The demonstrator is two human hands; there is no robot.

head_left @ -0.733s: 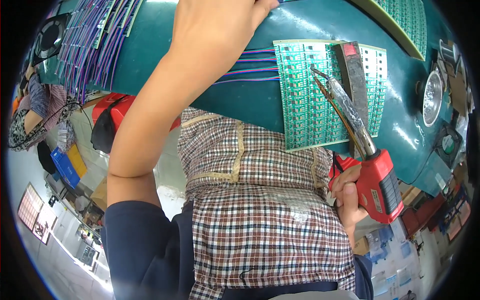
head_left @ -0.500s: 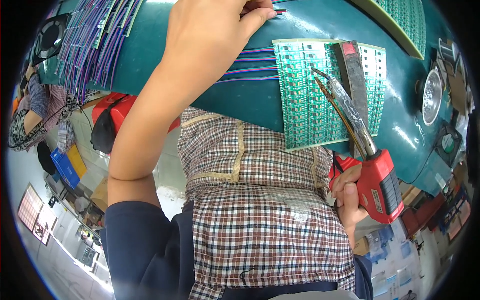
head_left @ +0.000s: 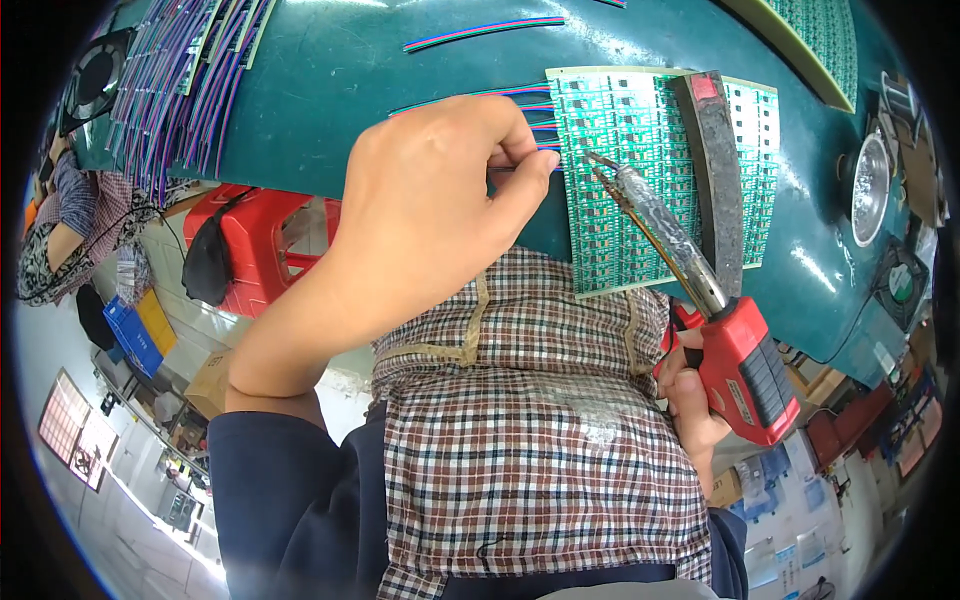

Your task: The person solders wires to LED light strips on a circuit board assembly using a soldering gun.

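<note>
My left hand (head_left: 435, 190) is pinched at the left edge of a green circuit board panel (head_left: 595, 215), closed on a thin multicoloured ribbon wire whose end is mostly hidden by the fingers. Several wires (head_left: 520, 92) of the same kind lead left from that edge. Low at the right, my right hand (head_left: 692, 410) grips a red soldering gun (head_left: 748, 370). Its tip, with a thin tube alongside, points at the panel's left columns, close to my left fingertips; contact cannot be made out. A dark bar (head_left: 715, 170) lies across the panel.
Loose ribbon wires (head_left: 485, 33) lie at the table's far side. Wired boards (head_left: 185, 90) are piled at left beside a black fan (head_left: 97, 78). Another panel (head_left: 815, 40) and a metal bowl (head_left: 868, 190) are at right. A red stool (head_left: 255, 250) stands below; another person (head_left: 75, 215) sits far left.
My left hand has come nearer from the table's far side to the panel's left edge with a wire. The soldering gun has shifted slightly left, its tip nearer that edge.
</note>
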